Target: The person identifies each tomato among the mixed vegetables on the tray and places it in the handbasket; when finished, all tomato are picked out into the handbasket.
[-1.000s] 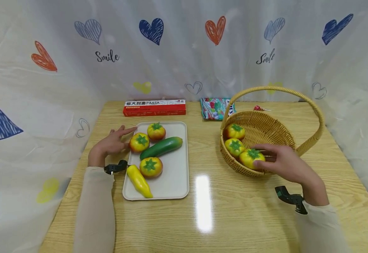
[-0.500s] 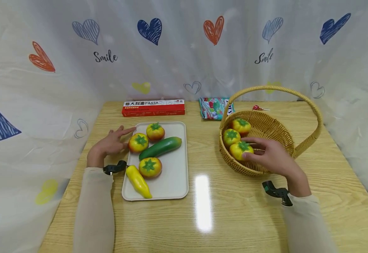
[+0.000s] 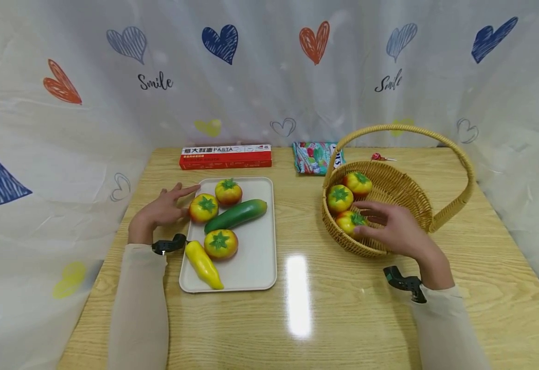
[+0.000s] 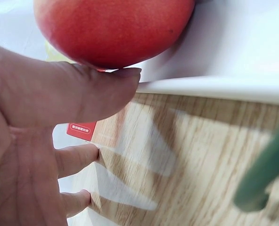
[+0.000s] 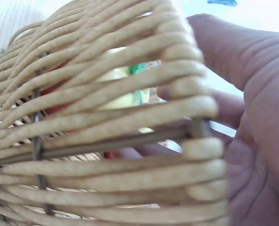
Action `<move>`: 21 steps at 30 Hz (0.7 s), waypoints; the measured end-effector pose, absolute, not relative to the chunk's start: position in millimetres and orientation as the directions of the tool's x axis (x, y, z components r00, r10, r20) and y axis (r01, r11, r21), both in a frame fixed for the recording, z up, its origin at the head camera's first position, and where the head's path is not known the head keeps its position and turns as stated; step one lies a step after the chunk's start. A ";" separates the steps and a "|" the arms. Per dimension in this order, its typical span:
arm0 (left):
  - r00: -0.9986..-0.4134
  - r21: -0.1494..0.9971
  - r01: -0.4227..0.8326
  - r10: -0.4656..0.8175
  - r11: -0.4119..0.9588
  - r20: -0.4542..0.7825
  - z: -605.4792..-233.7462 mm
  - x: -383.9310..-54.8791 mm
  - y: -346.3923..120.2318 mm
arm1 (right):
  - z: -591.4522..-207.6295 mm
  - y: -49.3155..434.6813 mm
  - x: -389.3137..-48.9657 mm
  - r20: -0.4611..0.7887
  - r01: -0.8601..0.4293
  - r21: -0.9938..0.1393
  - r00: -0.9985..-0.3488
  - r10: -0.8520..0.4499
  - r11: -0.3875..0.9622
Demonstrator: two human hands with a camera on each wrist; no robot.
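In the head view, the wicker basket [image 3: 401,198] holds three yellow-red tomatoes with green star-shaped tops. My right hand [image 3: 396,228] reaches inside over the rim, thumb and fingers parted right beside the front tomato [image 3: 347,224]. Another tomato [image 3: 340,198] lies behind it, and a third tomato [image 3: 358,183] further back. The right wrist view shows the woven basket wall [image 5: 97,103] hiding part of that hand. My left hand [image 3: 160,209] rests at the left edge of the white tray [image 3: 253,267], fingers spread, thumb close against a red-bottomed tomato [image 4: 116,30].
The tray also holds two more tomatoes, a green cucumber-like vegetable [image 3: 236,216] and a yellow pepper [image 3: 203,264]. Behind stand a red pasta box [image 3: 225,158], a candy bag [image 3: 316,158] and a lollipop [image 3: 378,157]. The basket's tall handle [image 3: 403,127] arches over it.
My right hand has moved left and back in the basket with the front tomato, which now sits lower, fingers looser about it. The other two tomatoes shifted. My left hand stayed put.
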State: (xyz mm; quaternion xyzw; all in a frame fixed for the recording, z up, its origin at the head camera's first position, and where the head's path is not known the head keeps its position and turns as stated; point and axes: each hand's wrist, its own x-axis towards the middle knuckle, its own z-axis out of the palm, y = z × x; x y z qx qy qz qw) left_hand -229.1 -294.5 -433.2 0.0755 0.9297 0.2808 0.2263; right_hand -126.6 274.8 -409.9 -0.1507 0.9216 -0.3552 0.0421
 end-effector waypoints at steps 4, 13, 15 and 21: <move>-0.884 0.556 0.001 0.261 0.831 -0.387 -435.3 -230.0 -295.6 | -401.6 271.6 -122.1 0.068 -0.253 -0.674 -0.957 -0.284 0.694; -0.886 0.559 -0.002 0.258 0.829 -0.385 -435.2 -229.8 -295.4 | -389.8 235.1 -122.4 0.188 -0.383 -0.802 -0.890 -0.415 0.458; -0.886 0.560 -0.002 0.258 0.829 -0.386 -435.2 -230.0 -295.4 | -388.7 223.2 -124.2 0.198 -0.405 -0.810 -0.870 -0.452 0.424; -0.888 0.554 0.017 0.267 0.832 -0.375 -435.8 -229.6 -295.5 | -389.9 185.9 -129.6 0.177 -0.363 -0.888 -0.836 -0.519 0.282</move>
